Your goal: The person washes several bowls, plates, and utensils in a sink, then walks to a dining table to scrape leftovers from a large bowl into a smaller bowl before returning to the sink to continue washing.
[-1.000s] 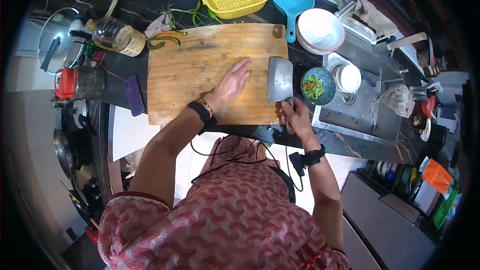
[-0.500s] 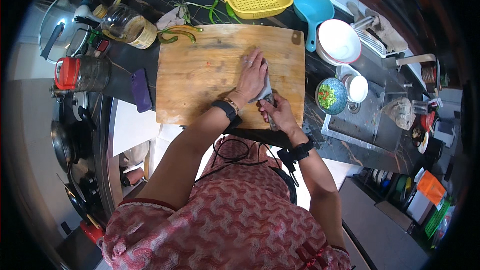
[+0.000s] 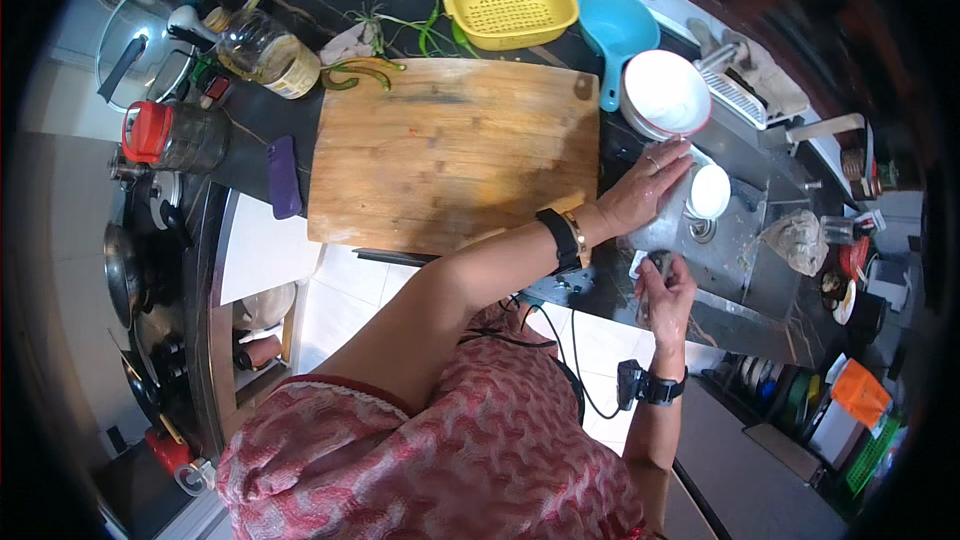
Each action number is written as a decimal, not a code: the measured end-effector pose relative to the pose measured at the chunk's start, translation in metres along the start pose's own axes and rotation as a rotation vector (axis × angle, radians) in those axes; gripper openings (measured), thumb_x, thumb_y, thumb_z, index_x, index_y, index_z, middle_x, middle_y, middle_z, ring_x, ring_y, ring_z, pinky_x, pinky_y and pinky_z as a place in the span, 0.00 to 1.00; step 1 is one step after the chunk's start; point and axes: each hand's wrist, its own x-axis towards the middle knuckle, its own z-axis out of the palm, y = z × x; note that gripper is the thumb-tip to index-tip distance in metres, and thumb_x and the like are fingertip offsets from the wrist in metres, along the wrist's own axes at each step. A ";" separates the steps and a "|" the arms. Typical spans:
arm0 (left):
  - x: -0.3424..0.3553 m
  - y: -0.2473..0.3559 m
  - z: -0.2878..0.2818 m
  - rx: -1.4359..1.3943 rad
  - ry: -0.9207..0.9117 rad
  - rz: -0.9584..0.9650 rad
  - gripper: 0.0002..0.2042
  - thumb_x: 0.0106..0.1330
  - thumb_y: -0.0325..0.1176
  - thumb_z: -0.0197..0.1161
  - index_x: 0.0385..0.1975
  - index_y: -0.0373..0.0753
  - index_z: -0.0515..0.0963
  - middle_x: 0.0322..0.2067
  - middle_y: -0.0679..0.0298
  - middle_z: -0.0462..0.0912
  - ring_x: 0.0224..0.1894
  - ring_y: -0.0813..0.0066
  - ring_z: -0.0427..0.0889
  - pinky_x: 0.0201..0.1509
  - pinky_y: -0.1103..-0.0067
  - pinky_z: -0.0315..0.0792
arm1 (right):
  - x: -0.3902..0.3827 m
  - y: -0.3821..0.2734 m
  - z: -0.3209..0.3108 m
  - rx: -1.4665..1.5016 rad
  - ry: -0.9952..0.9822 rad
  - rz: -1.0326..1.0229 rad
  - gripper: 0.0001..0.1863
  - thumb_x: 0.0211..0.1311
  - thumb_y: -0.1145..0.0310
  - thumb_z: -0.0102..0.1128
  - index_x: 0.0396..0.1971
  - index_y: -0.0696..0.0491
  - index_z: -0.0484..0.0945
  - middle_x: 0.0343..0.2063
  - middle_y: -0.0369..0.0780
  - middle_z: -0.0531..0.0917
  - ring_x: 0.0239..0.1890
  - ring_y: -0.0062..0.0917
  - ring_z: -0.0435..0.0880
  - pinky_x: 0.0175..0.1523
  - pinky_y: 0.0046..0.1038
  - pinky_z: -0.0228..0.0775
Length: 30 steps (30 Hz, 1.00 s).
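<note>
Cleaver (image 3: pixel 661 259): by the sink's (image 3: pixel 742 245) left edge, blade mostly hidden
Right hand (image 3: pixel 668 290): curled round the handle
Left hand (image 3: pixel 645 190): flat, gripping nothing, apparently against the blade; likely wiping, next calling for fingertips clear of the cutting edge
White cup (image 3: pixel 710 192): in the sink, contents unclear
White bowl (image 3: pixel 665 95): beyond, pale inside showing
Yellow basket (image 3: pixel 520 38): farthest, slotted floor showing

One bare left hand (image 3: pixel 648 188) and one bare right hand (image 3: pixel 668 295) are making two; one dark-handled cleaver (image 3: pixel 660 259), one rectangular wooden board (image 3: pixel 440 160), one perforated yellow plastic basket (image 3: pixel 512 15), one blue plastic dipper (image 3: pixel 620 22) and one purple phone (image 3: pixel 284 178) are showing.
</note>
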 end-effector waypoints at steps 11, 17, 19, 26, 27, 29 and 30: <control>0.006 0.022 0.015 0.172 -0.278 -0.019 0.05 0.56 0.26 0.55 0.30 0.35 0.75 0.38 0.58 0.74 0.45 0.62 0.72 0.49 0.70 0.66 | -0.039 0.033 -0.090 0.007 0.239 -0.040 0.07 0.58 0.71 0.55 0.24 0.56 0.71 0.15 0.33 0.74 0.15 0.13 0.69 0.20 0.15 0.59; -0.030 -0.041 -0.090 0.280 -0.224 -0.263 0.06 0.54 0.28 0.56 0.32 0.38 0.76 0.32 0.57 0.78 0.34 0.60 0.77 0.37 0.73 0.72 | -0.029 0.031 -0.089 0.011 0.026 -0.025 0.06 0.56 0.71 0.58 0.25 0.56 0.72 0.16 0.32 0.74 0.16 0.12 0.69 0.21 0.14 0.59; -0.025 -0.054 -0.153 0.769 -0.296 -0.391 0.06 0.53 0.21 0.50 0.29 0.35 0.73 0.31 0.54 0.76 0.38 0.61 0.75 0.39 0.70 0.70 | -0.023 0.030 -0.080 -0.018 -0.077 0.020 0.05 0.54 0.74 0.60 0.27 0.57 0.73 0.17 0.31 0.74 0.17 0.12 0.69 0.22 0.14 0.60; -0.031 -0.132 -0.310 1.604 -0.541 -0.833 0.24 0.61 0.29 0.46 0.59 0.48 0.57 0.61 0.56 0.56 0.48 0.58 0.73 0.45 0.70 0.72 | 0.014 0.027 -0.016 -0.193 -0.401 0.028 0.10 0.52 0.74 0.61 0.34 0.58 0.73 0.18 0.30 0.73 0.18 0.11 0.68 0.22 0.15 0.61; -0.042 -0.151 -0.335 1.587 -0.503 -0.895 0.25 0.62 0.30 0.46 0.60 0.55 0.55 0.59 0.58 0.59 0.48 0.59 0.73 0.47 0.67 0.70 | 0.016 0.022 -0.001 -0.184 -0.409 0.037 0.09 0.52 0.74 0.61 0.33 0.58 0.74 0.18 0.30 0.72 0.18 0.11 0.68 0.22 0.15 0.61; -0.042 -0.155 -0.347 1.613 -0.605 -0.848 0.25 0.61 0.30 0.47 0.60 0.56 0.55 0.59 0.58 0.60 0.49 0.59 0.72 0.47 0.66 0.70 | 0.023 0.023 0.014 -0.182 -0.416 0.041 0.08 0.52 0.74 0.61 0.32 0.58 0.74 0.17 0.29 0.71 0.18 0.11 0.67 0.23 0.16 0.60; -0.042 -0.156 -0.353 1.647 -0.704 -0.803 0.25 0.61 0.30 0.47 0.60 0.56 0.56 0.58 0.58 0.61 0.49 0.59 0.72 0.47 0.65 0.69 | 0.026 0.022 0.022 -0.185 -0.417 0.046 0.08 0.52 0.74 0.61 0.32 0.58 0.74 0.17 0.29 0.71 0.18 0.11 0.67 0.23 0.16 0.60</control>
